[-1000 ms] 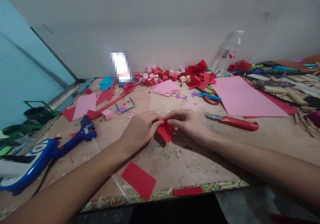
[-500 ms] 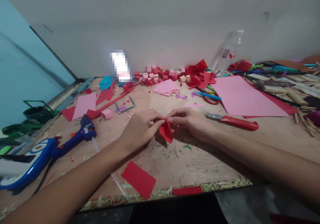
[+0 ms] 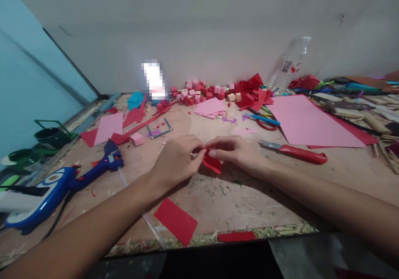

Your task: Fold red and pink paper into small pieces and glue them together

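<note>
Between my hands, above the middle of the board, is a small folded piece of red paper (image 3: pixel 213 165). My left hand (image 3: pixel 181 158) pinches its upper left corner between thumb and fingers. My right hand (image 3: pixel 237 152) grips the top from the other side, thumb lying over the paper. The fingertips of both hands nearly meet, and part of the paper is hidden behind my right thumb. Nearer to me, a flat red paper rectangle (image 3: pixel 176 221) lies below my left forearm, with a narrow red strip (image 3: pixel 237 236) at the board's front edge.
A red-handled knife (image 3: pixel 302 153) lies right of my right hand. On the left are a blue glue gun (image 3: pixel 93 171) and a green watering can (image 3: pixel 48 138). Pink and red paper cubes (image 3: pixel 199 92) are heaped at the back, near a clear bottle (image 3: pixel 291 65) and pink sheets (image 3: pixel 314 121).
The red paper has turned, its lower end swinging right, and my right thumb now covers more of it. The whole view has shifted slightly.
</note>
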`<action>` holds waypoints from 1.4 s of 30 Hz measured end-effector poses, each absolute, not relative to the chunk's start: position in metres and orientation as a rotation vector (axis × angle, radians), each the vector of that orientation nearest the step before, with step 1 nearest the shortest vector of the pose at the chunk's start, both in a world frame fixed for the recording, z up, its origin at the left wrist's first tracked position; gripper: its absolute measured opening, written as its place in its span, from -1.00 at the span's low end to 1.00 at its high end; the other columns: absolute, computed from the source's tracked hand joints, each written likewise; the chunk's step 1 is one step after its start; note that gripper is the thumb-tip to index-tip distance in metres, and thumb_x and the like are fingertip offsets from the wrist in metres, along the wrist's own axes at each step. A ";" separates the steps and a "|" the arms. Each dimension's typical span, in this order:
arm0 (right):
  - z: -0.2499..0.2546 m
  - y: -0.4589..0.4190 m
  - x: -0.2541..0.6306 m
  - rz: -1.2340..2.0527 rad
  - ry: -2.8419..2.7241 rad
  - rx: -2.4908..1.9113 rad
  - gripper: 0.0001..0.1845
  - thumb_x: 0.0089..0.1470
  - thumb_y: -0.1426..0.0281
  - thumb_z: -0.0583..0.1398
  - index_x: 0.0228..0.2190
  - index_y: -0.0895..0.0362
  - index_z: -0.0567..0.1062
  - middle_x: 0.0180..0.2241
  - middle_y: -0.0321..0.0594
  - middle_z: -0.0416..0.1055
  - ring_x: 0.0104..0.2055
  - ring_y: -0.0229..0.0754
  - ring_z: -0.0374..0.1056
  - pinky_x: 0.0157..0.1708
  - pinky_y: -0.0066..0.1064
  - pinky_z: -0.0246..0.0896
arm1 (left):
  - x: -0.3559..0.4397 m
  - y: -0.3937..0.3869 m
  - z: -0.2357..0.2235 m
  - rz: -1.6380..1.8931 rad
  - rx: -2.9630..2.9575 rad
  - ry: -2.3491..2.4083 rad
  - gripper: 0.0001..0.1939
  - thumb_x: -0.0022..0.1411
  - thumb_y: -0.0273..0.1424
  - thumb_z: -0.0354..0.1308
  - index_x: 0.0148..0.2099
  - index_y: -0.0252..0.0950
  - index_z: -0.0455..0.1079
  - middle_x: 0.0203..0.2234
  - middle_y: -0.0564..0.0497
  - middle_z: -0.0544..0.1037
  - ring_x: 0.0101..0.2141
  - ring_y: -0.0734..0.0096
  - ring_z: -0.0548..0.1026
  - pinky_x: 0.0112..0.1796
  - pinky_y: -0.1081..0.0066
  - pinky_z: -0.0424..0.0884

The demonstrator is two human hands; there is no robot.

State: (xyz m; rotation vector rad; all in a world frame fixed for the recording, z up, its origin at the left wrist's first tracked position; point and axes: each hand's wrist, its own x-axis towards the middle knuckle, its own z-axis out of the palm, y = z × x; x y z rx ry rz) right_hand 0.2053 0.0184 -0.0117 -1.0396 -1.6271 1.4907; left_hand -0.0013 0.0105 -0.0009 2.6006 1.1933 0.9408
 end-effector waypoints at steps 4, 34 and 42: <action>-0.012 0.021 0.207 1.423 -1.695 -1.059 -0.77 0.01 0.44 0.30 -0.26 0.08 0.71 -0.20 -0.17 0.66 -0.21 -0.12 0.52 -0.18 -0.33 0.41 | 0.000 0.011 -0.001 0.855 2.568 1.261 -0.87 0.26 -0.53 0.20 -0.34 -0.30 0.53 -0.43 0.01 0.61 -0.41 0.33 0.53 -0.33 0.34 0.33; -0.025 0.015 0.196 1.140 -1.772 -1.075 -0.70 0.07 0.52 0.21 -0.19 0.09 0.66 -0.20 -0.18 0.66 -0.20 -0.10 0.54 -0.14 -0.28 0.42 | 0.004 0.007 0.006 0.821 2.434 1.295 -0.79 0.34 -0.41 0.17 -0.33 -0.26 0.60 -0.43 0.00 0.65 -0.39 0.31 0.53 -0.31 0.32 0.33; -0.023 0.013 0.194 1.193 -1.798 -1.081 -0.72 0.11 0.39 0.28 -0.11 0.11 0.63 -0.15 -0.14 0.64 -0.19 -0.10 0.53 -0.17 -0.29 0.42 | 0.006 0.006 0.010 0.849 2.204 1.342 -0.70 0.34 -0.41 0.10 -0.39 -0.27 0.59 -0.52 0.02 0.61 -0.47 0.35 0.49 -0.41 0.36 0.33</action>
